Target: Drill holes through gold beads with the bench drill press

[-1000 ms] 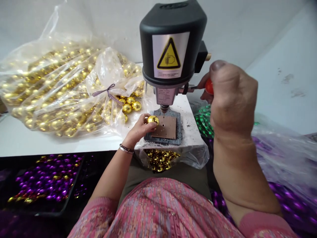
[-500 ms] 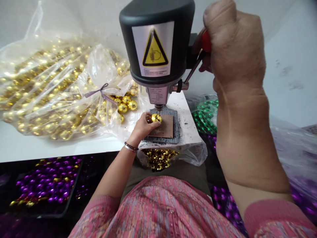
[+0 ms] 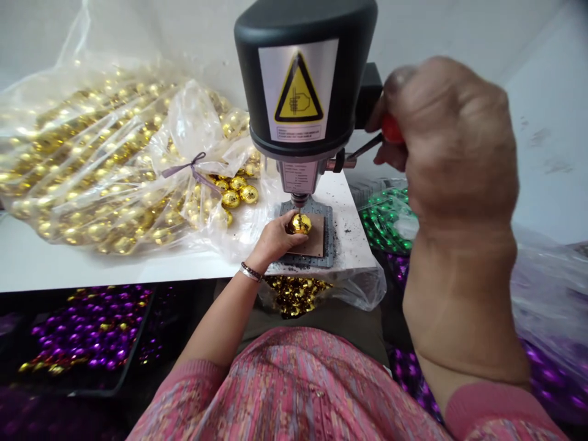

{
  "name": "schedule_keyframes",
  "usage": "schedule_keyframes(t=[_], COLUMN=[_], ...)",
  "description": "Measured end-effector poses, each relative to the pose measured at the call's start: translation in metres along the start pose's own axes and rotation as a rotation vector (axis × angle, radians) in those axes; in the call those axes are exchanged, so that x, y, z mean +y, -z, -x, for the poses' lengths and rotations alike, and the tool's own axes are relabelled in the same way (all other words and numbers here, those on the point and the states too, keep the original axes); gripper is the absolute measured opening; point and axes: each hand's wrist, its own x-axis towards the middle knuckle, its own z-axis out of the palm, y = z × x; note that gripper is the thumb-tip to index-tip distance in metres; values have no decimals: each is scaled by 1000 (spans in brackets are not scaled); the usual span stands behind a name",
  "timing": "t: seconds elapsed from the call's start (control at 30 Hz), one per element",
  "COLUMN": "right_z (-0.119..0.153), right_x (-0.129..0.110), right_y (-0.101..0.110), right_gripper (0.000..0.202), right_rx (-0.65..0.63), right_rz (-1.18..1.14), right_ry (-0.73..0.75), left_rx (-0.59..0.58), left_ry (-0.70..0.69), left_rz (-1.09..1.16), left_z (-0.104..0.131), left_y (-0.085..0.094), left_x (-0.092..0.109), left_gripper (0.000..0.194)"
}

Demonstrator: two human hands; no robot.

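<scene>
Head view: gold ball (image 3: pixel 301 224) under drill bit (image 3: pixel 300 209).
Left hand (image 3: pixel 274 239) grips it at the brown plate (image 3: pixel 316 244); right hand (image 3: pixel 454 135) clasps the red knob (image 3: pixel 391 130), right. Judged risk: loose hold could let ball roll, bit skidding toward fingers (image 3: pixel 287 217).

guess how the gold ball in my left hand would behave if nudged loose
The gold ball would probably roll, being round above a flat-looking brown plate. Its shiny surface may feel slippery to the left hand.

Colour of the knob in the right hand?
Red: the knob shows best in the head view, partly covered by the right hand.
</scene>
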Motion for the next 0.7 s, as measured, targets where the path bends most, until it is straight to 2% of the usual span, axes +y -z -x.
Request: schedule_keyframes(t=[0.1, 0.2, 0.27, 0.43, 0.6, 0.7], right_z=[25, 41, 47, 58, 77, 85], right_x=[-3, 0, 3, 10, 24, 36], right_y=[5, 5, 1, -10, -17, -23], right_gripper=[27, 20, 25, 44, 29, 28], right_rx=[-79, -117, -112, -29, 25, 100], right_rz=[56, 81, 100, 155, 192, 155], right_ry=[33, -31, -66, -26, 65, 72], left_rx=[17, 7, 3, 12, 23, 31], left_ry=[-5, -7, -8, -19, -21, -24], left_rz=[-24, -40, -52, -62, -45, -35], left_z=[2, 3, 3, 4, 3, 3], left_y=[0, 0, -1, -1, -2, -2], left_x=[1, 1, 1, 2, 0, -1], left_gripper=[69, 71, 72, 70, 69, 70])
